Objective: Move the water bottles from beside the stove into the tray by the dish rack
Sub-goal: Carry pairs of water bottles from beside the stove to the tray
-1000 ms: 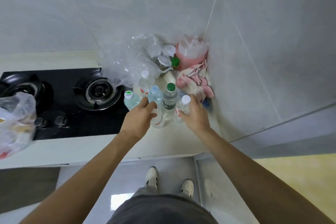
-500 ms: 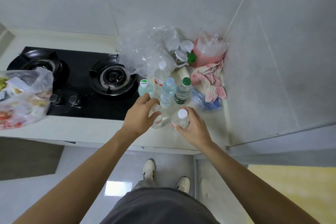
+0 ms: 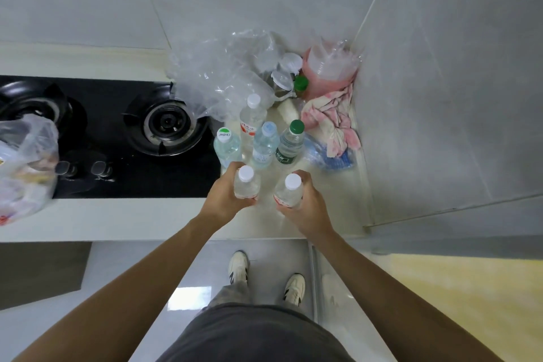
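both arms reached forward over the counter edge. the left hand [image 3: 224,197] was wrapped around a white-capped bottle [image 3: 246,185], and the right hand [image 3: 305,206] was wrapped around a second white-capped bottle [image 3: 289,191], both upright and side by side. just beyond the hands, four more bottles [image 3: 266,144] stood clustered on the counter [image 3: 332,194] beside the stove [image 3: 132,138].

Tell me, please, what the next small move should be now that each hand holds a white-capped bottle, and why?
Probably carry both away toward the tray, which is out of view: the left hand grips one white-capped clear plastic bottle, the right hand another.
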The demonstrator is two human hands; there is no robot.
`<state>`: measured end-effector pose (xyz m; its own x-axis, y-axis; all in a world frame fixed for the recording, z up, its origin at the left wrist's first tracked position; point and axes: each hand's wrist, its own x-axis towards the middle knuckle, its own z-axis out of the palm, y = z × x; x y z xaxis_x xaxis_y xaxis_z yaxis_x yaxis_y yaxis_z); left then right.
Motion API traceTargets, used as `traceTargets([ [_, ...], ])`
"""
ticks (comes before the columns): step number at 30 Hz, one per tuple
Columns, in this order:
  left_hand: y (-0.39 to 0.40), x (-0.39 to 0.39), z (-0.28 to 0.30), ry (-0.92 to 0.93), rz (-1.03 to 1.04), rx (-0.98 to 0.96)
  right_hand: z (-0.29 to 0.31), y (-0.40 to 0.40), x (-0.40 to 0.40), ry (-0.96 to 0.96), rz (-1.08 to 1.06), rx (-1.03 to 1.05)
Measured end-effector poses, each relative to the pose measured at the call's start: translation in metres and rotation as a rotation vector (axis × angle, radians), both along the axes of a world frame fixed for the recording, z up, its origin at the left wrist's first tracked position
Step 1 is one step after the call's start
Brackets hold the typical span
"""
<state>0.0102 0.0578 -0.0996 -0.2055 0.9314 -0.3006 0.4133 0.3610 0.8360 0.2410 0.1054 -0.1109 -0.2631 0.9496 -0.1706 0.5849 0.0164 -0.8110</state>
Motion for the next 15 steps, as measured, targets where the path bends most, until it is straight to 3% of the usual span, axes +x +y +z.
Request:
traceTargets([
  [7,-0.006,-0.012,0.002,0.016,-0.046,-0.012,0.014,0.002,-0.005,0.018,0.003,-0.025],
  [15,-0.074,-0.032,0.049,-0.129,0.205,0.095,0.064,0.002,-0.021,0.172,0.182,-0.086],
])
